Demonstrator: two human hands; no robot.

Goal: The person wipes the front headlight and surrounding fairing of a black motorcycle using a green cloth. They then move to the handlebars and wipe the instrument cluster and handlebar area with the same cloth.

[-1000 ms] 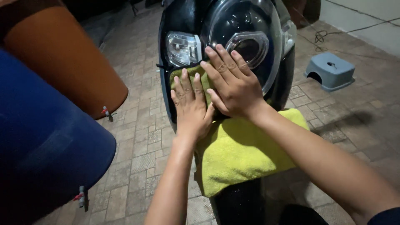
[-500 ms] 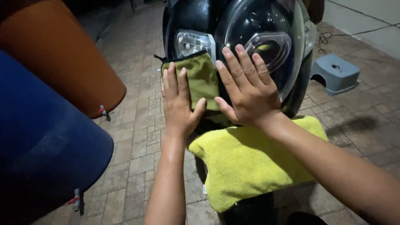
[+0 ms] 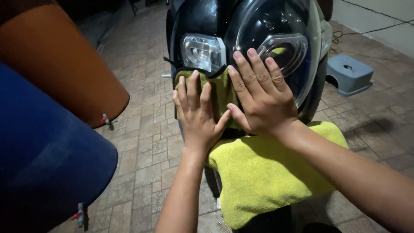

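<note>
Both hands had climbed toward twelve o'clock since half a second ago, and the headlight filled more of the view. The left hand (image 3: pixel 196 114) lay flat, fingers (image 3: pixel 192 88) released and spread, pressing the olive-green microfibre cloth (image 3: pixel 220 92) against the glossy black scooter front (image 3: pixel 207 17). The right hand (image 3: pixel 263 97) lay beside it at three o'clock, palm down, fingers (image 3: pixel 254 71) open and splayed, tips resting on the clear round headlight lens (image 3: pixel 280 47); its thumb touched the left thumb. The green cloth sat just under the small rectangular side lamp (image 3: pixel 202 51), its long axis running twelve to six, upper edge pointing up at the lamp; earlier it showed lower and wider. The bright yellow fluffy towel (image 3: pixel 267 172) draped over the scooter at six o'clock, beneath the right forearm. At nine o'clock stood an orange-brown rounded tank (image 3: pixel 60 64) and a dark blue one (image 3: pixel 43 164); at two o'clock, a grey plastic step stool (image 3: pixel 349 73) on the paved floor (image 3: pixel 146 142).
</note>
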